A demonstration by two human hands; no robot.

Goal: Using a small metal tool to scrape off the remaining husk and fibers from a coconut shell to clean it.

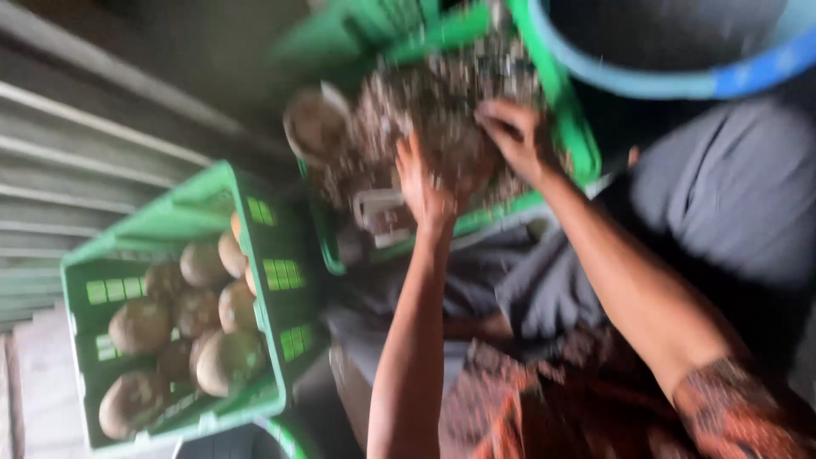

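Green crates (161,234), two in number, two hands (425,183) in one.

Both bare arms stretch forward from the lower edge of the view. The left hand (425,191) stands edge-on, fingers extended upward. The right hand (518,136) is turned palm down, fingers curled (blur hides any detail), its patterned sleeve pushed up to the elbow.

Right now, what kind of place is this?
Probably a farm or market sorting spot. A green crate holds round brownish produce, and both hands, left hand and right hand, dig into a speckled heap in another green crate beside a blue tub.
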